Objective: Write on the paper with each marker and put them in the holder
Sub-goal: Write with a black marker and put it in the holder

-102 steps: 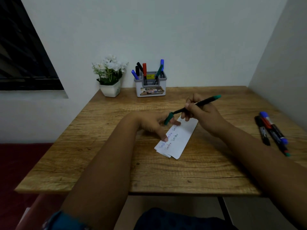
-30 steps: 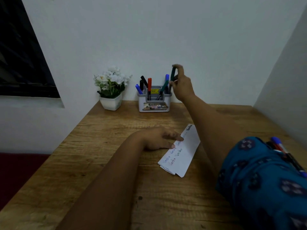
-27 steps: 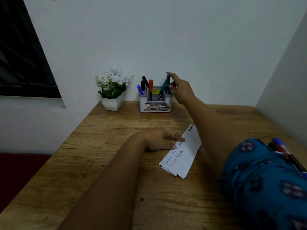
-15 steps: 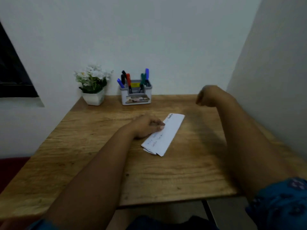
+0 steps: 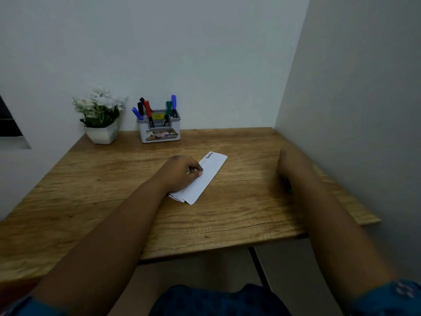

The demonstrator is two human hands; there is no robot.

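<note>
Pale walls corner a wooden table point(image 5: 239, 215) where the left hand point(image 5: 182, 173) presses the thin, floppy folded white paper point(image 5: 205, 179) flat, while the right hand point(image 5: 290, 165), its grip unclear, nears light, rigid markers, best pinched mid-barrel, bound for the grey plastic holder point(image 5: 159, 131).

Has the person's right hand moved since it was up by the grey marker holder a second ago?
Yes. The right hand has come away from the grey plastic marker holder, back toward the person and over to the wooden table's right side.
</note>
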